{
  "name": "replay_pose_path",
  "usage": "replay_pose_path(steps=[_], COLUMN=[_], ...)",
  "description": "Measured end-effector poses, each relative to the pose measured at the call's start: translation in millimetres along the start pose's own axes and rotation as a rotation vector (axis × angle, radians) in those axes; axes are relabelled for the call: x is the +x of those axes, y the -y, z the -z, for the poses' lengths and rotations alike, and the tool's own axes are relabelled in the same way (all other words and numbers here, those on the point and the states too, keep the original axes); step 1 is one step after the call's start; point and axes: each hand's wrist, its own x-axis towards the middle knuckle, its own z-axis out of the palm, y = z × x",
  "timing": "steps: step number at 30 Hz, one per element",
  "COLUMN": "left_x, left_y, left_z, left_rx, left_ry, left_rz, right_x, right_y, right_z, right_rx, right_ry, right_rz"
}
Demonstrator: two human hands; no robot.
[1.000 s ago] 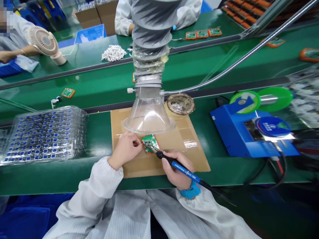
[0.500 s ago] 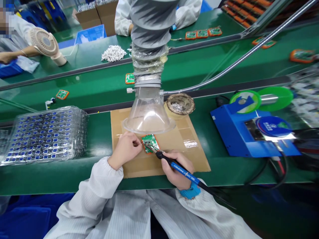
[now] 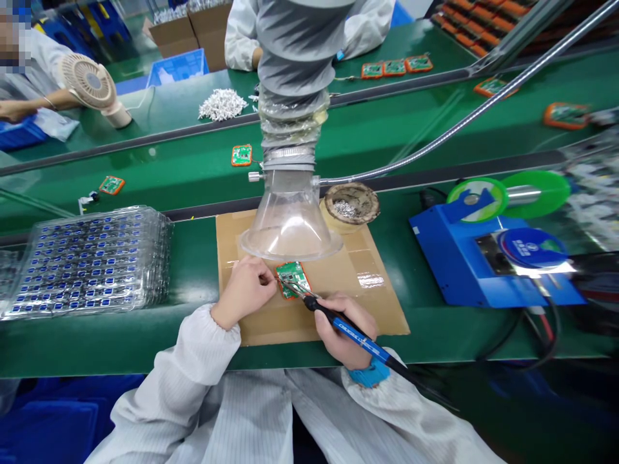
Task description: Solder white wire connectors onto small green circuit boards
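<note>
My right hand (image 3: 347, 327) is closed around a blue and black soldering iron (image 3: 355, 334). The iron's tip end reaches over a green circuit board (image 3: 296, 276) with an orange edge, which lies on a cardboard sheet (image 3: 338, 299). At the board's left edge is my left hand (image 3: 247, 289), its thumb and forefinger pinched together. Whatever sits in that pinch is too small to make out. A clear fume hood (image 3: 293, 225) on a grey ribbed hose hangs just above the board.
A soldering wire feeder (image 3: 454, 258) stands right, stacked clear trays (image 3: 91, 264) left. Behind the cardboard is a round pot (image 3: 351, 203) with metal bits. Beyond, a conveyor belt (image 3: 184, 167) carries several boards. Co-workers' sleeves (image 3: 242, 38), a fan (image 3: 87, 80) and white parts (image 3: 222, 104) are across it.
Boards on the conveyor have shifted left. Both my hands, the iron and the board under them stay almost where they were; the whole view has moved very slightly.
</note>
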Motion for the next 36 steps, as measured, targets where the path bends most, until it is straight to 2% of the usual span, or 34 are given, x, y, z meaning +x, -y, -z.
replay_pose_path(steps=[8, 16, 18, 22, 24, 27, 29, 31, 34, 36], left_x=[0.3, 0.8, 0.4, -2.3, -5.2, -11.5, -16.3, -20.0, -19.8, -12.4], left_y=[1.6, 2.4, 3.6, 4.4, 2.6, -0.1, 1.7, 8.9, 28.6, 42.9], left_z=[-0.2, -0.7, -0.1, 0.4, -0.2, -0.2, 2.9, 10.2, 29.7, 46.5], left_rx=[-0.007, -0.008, 0.011, 0.091, 0.132, 0.122, 0.024, -0.187, -0.661, -0.894], left_ry=[0.001, 0.01, 0.013, 0.069, 0.084, 0.049, 0.018, 0.042, 0.14, 0.102], left_rz=[-0.016, -0.008, -0.016, -0.105, -0.138, -0.128, -0.082, 0.014, 0.237, 0.368], right_x=[-3.2, -7.2, -2.0, 17.9, 31.5, 51.6, 60.5, 61.9, 46.2, 26.9], right_y=[-2.0, -16.4, -21.5, -34.6, -39.4, -42.0, -41.5, -39.9, -37.4, -37.3], right_z=[2.7, 2.6, 8.2, 30.2, 39.3, 41.3, 37.0, 33.1, 34.2, 38.0], right_rx=[-0.024, 0.078, 0.099, 0.061, -0.005, -0.102, -0.17, -0.184, -0.117, -0.101], right_ry=[-0.018, -0.198, -0.298, -0.643, -0.633, -0.531, -0.459, -0.405, -0.413, -0.398], right_rz=[-0.052, -0.235, -0.233, -0.103, -0.132, -0.151, -0.163, -0.208, -0.261, -0.262])
